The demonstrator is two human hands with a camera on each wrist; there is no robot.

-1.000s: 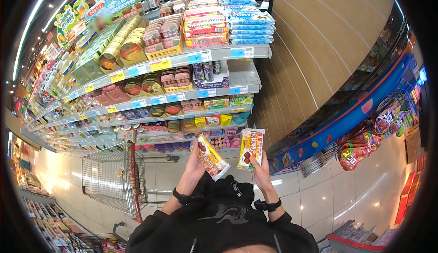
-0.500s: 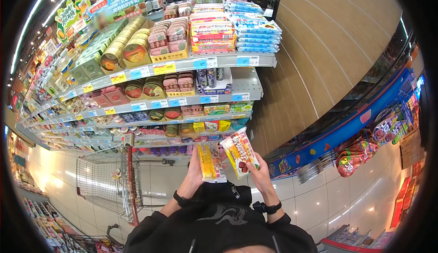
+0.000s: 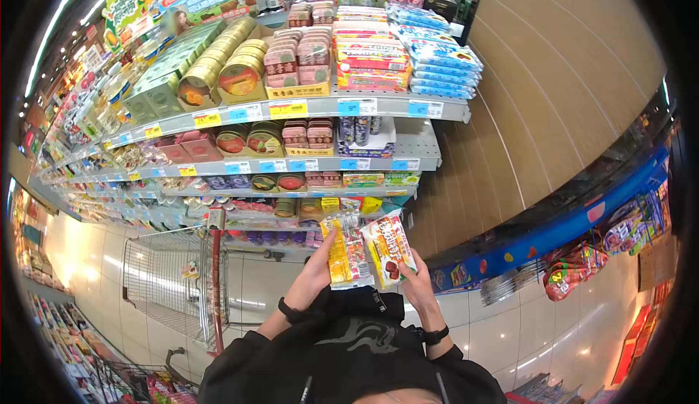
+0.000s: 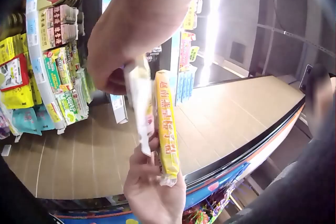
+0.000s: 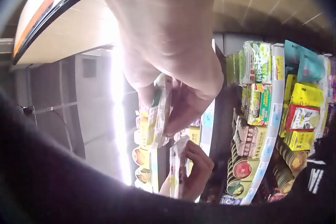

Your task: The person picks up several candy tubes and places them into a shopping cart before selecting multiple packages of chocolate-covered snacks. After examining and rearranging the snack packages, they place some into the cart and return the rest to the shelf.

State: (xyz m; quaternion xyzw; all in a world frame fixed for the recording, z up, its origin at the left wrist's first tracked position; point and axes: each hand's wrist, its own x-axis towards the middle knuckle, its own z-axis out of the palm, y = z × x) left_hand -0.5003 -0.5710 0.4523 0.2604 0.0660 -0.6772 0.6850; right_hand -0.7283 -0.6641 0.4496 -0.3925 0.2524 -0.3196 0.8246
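In the head view, the left hand (image 3: pixel 314 271) grips a yellow candy pack (image 3: pixel 345 252), its back with small print and a clear part turned up. Close on its right, the right hand (image 3: pixel 420 285) holds a white and yellow pack (image 3: pixel 389 249) with red lettering, the thumb on its lower face. Seen edge-on in the left wrist view, the yellow-sided pack (image 4: pixel 167 124) is in the right hand (image 4: pixel 157 192), beside the whitish pack (image 4: pixel 140 103) under the left hand (image 4: pixel 113 50). The right wrist view shows both packs side by side.
Stocked candy shelves (image 3: pixel 306 165) stand in front. A wire shopping cart (image 3: pixel 171 280) is at the left, another cart at the lower left. On the right are a curved wooden panel (image 3: pixel 553 91) and a blue-edged display with hanging bags (image 3: pixel 575 269).
The packs have come closer together. The left hand's pack has turned from its lettered front to its back. The shelves have shifted to the right in the head view.
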